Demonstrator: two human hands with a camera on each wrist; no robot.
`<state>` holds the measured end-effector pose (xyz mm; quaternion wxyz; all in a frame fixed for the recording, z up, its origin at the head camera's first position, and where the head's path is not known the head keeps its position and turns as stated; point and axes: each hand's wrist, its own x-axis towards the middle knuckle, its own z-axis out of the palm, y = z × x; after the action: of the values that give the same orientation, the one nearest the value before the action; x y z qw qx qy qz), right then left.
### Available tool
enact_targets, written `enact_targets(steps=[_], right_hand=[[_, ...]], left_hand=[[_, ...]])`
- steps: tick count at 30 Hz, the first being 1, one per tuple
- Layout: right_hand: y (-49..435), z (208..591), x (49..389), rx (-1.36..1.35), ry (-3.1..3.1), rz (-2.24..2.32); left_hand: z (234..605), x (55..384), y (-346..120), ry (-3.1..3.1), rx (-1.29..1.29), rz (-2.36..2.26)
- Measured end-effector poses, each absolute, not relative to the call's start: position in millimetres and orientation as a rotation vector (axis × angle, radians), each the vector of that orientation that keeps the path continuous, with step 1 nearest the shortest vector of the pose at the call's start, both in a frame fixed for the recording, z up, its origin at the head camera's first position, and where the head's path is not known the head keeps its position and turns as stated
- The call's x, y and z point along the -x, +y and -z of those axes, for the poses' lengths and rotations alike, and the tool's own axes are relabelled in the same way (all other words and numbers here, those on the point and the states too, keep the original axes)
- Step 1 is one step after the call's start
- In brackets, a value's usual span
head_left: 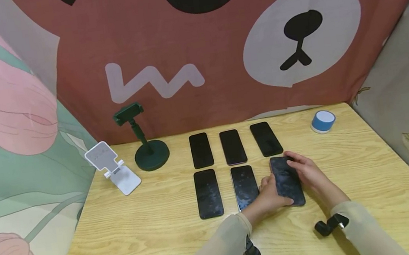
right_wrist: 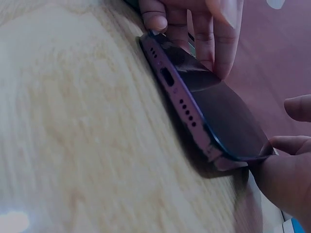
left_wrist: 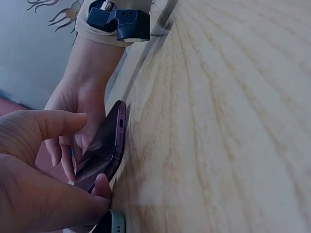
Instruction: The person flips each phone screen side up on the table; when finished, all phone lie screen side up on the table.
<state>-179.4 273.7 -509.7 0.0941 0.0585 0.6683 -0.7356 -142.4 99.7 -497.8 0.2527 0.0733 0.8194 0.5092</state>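
A dark smartphone (head_left: 287,182) with a purple edge lies screen up at the right end of the front row, with a hand at either side. My left hand (head_left: 270,196) touches its left edge with the fingertips; the thumb is stretched above the lower part of the screen, apart from the glass in the left wrist view. At the far right edge, my right hand (head_left: 310,172) touches the phone with its fingers. In the right wrist view the phone (right_wrist: 214,102) shows its charging port, and its underside is close to the wood.
Next to the left hand lie more phones, one (head_left: 244,183) partly behind that hand and another (head_left: 208,194) farther left. Three phones (head_left: 233,147) form the back row. A green stand (head_left: 152,155), a white stand (head_left: 125,180) and a blue-white cylinder (head_left: 323,121) stand on the wooden table (head_left: 146,240).
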Motion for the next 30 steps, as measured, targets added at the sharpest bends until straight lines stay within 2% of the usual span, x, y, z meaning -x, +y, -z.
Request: enact_targets(steps=[30], right_hand=[[283,512,171,-0.095,2.067,2.163]], left_hand=[[500,143,103,2.252,-0.177,-1.408]])
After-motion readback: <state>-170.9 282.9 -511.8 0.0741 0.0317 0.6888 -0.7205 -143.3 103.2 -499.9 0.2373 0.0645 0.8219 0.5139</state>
